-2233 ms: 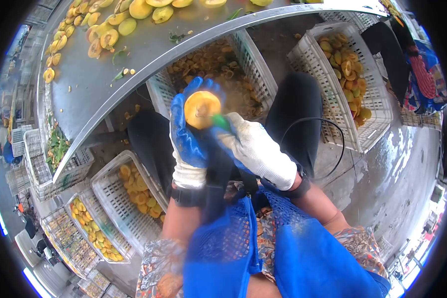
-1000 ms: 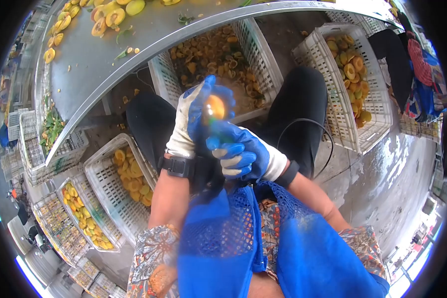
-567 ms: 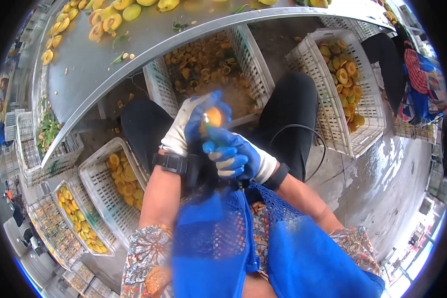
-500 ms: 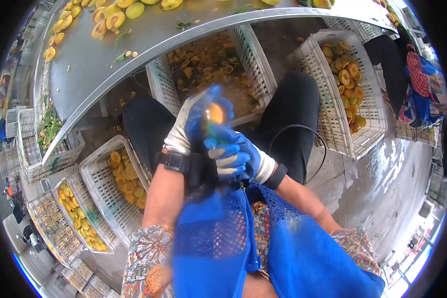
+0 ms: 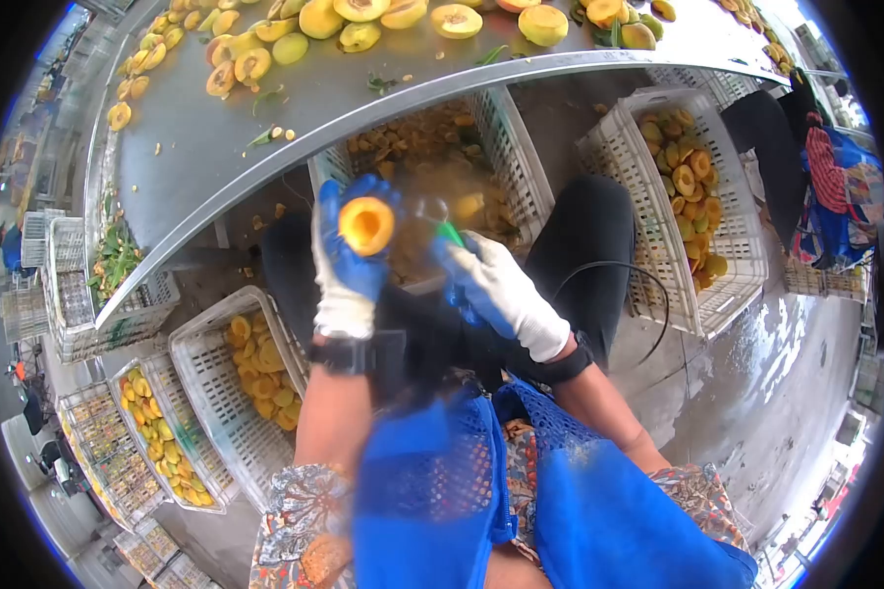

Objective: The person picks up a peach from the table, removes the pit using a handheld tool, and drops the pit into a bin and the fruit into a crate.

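Observation:
My left hand (image 5: 352,240), in a blue-and-white glove, holds up a halved yellow peach (image 5: 366,226) with its hollowed cut face toward me. My right hand (image 5: 496,290), gloved the same way, has its fingers wrapped round a green-handled tool (image 5: 451,234). The rounded end of that tool is blurred by motion. A small yellow-orange piece (image 5: 469,206) shows as a blur just beyond it. Both hands are apart, above my lap and the near end of a white crate (image 5: 514,147) with brownish fruit scraps and pits in it.
A metal table (image 5: 206,128) spans the front, with peach halves (image 5: 360,36) and leaves on it. Crates of peach halves stand at my right (image 5: 732,206) and left (image 5: 206,363). A black cable (image 5: 663,294) loops beside my right knee. Another person's dark-clothed leg (image 5: 766,142) is at far right.
My hands have separated: the left moved left with the peach half, the right moved right and lower with the tool. The peach's hollow now faces me. The view has tilted up slightly.

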